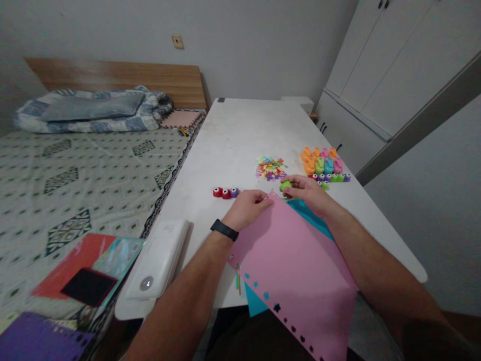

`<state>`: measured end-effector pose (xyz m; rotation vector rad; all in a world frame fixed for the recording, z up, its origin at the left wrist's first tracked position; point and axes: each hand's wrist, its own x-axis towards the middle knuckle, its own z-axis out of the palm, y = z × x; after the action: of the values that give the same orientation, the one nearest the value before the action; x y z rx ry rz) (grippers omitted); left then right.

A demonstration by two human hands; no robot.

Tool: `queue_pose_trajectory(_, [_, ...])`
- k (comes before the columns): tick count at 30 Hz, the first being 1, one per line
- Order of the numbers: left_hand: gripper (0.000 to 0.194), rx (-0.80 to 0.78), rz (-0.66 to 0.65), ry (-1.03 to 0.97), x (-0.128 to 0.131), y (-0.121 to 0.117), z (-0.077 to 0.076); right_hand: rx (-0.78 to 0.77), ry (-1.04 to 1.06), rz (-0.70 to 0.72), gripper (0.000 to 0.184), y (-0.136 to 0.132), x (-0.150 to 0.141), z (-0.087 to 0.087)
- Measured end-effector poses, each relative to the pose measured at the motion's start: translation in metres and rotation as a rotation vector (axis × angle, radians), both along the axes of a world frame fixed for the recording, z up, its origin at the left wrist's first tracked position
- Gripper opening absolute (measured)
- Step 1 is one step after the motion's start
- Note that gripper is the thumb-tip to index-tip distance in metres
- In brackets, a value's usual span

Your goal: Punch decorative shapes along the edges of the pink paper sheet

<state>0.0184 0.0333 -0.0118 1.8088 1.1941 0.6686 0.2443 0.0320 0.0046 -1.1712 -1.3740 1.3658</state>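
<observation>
My left hand [252,205], with a dark band on its wrist, pinches the top corner of a large pink paper sheet [296,265]. Punched shapes such as stars and hearts run along the sheet's lower left edge. In my right hand [306,191] is a small green craft punch [286,186], held between thumb and fingers just right of that corner. Beneath the pink sheet, a blue sheet [310,215] shows at the right and again at the lower left. A pile of colourful paper cutouts [270,168] lies just beyond my hands.
Two red punches and a purple punch [234,192] stand left of my hands. Larger orange, green, blue and pink punches [319,164] fill the table's right side, with several small ones before them. A white device [160,260] lies at the left edge, beside the bed [112,175].
</observation>
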Motion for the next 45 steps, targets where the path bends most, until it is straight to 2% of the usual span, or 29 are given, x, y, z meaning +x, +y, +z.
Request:
queue_pose_trajectory(4, [0.037,0.010,0.005,0.015,0.000,0.000,-0.002,-0.037,0.043,-0.058,0.036,0.002,0.009,0.002])
queue_pose_trajectory(10, [0.037,0.005,0.009,0.009,0.000,-0.002,-0.001,-0.142,0.114,-0.062,0.033,0.002,0.012,0.005])
queue_pose_trajectory(15, [0.038,0.018,0.015,-0.001,0.000,-0.002,0.000,-0.193,0.135,-0.086,0.038,0.007,0.011,-0.001])
queue_pose_trajectory(25, [0.038,0.027,0.004,-0.016,0.000,-0.002,0.000,-0.025,-0.095,-0.099,0.047,0.018,0.016,-0.024])
queue_pose_trajectory(30, [0.038,0.042,0.002,0.002,0.000,-0.001,-0.003,-0.024,-0.113,-0.147,0.049,0.019,0.019,-0.024])
queue_pose_trajectory(34, [0.039,0.029,0.001,0.002,-0.001,-0.001,-0.003,-0.031,-0.099,-0.133,0.047,0.017,0.018,-0.021])
queue_pose_trajectory(40, [0.039,0.026,-0.006,0.000,-0.001,-0.002,-0.001,0.045,-0.220,-0.135,0.048,0.013,0.017,-0.014])
queue_pose_trajectory(45, [0.038,0.022,0.003,-0.009,-0.001,-0.003,0.000,0.021,-0.145,-0.168,0.050,0.016,0.019,-0.019])
